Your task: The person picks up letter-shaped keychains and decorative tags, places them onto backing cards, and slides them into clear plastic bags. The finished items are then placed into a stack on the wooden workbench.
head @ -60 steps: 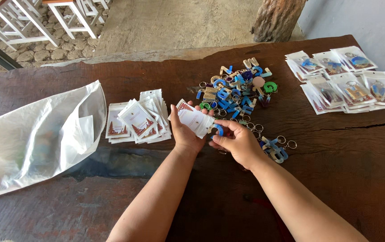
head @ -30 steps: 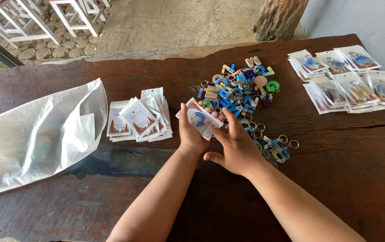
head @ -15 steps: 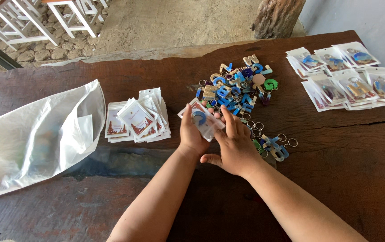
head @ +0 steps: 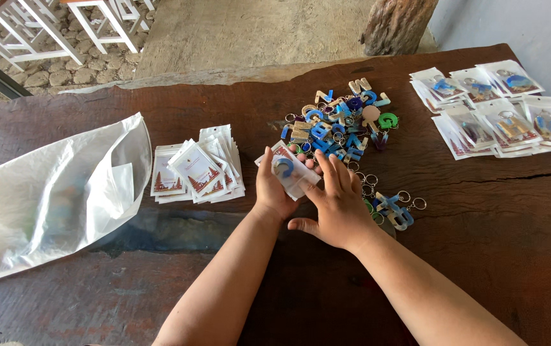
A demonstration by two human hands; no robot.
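Dark, cracked wooden surface [head: 480,211] beside a stone-paved floor with white stools [head: 105,19] and a tree trunk [head: 396,25]. At left, a large white plastic bag [head: 44,198]; next, a stack of empty card-backed pouches [head: 198,168]; far right, filled pouches [head: 496,109]; centre, a heap of letter keychains [head: 342,125]. Left hand [head: 272,189] grips a clear pouch [head: 288,170] holding a blue keychain; right hand [head: 334,208], fingers extended, presses its edge.
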